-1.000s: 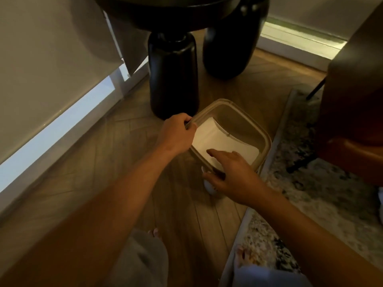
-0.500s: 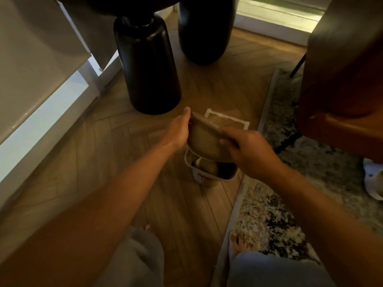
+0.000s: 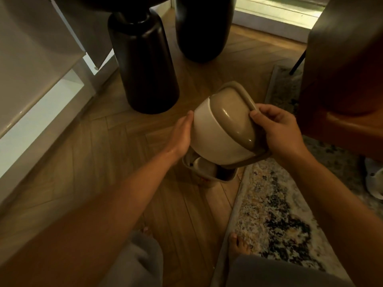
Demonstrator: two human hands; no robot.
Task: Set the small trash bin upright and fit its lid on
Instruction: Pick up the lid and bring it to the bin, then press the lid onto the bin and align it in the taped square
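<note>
I hold the bin's lid [image 3: 223,129] in the air, tilted, with its domed side toward me: a beige cap, a white band and a beige rim. My left hand [image 3: 181,135] presses flat against its left side. My right hand [image 3: 277,129] grips the rim on the right, thumb on top. Directly below, the small trash bin [image 3: 226,180] stands on the wooden floor with its mouth open and something pale inside. The lid hides most of the bin.
Two thick black table legs [image 3: 145,65] [image 3: 203,27] stand just behind the bin. A patterned rug [image 3: 275,204] lies to the right, with a brown chair [image 3: 348,69] on it. A white wall base [image 3: 41,96] runs along the left. My bare foot [image 3: 238,243] rests near the rug's edge.
The lid has come up off the floor, and both hands have turned it over so its domed side faces me. The bin beneath has come into view.
</note>
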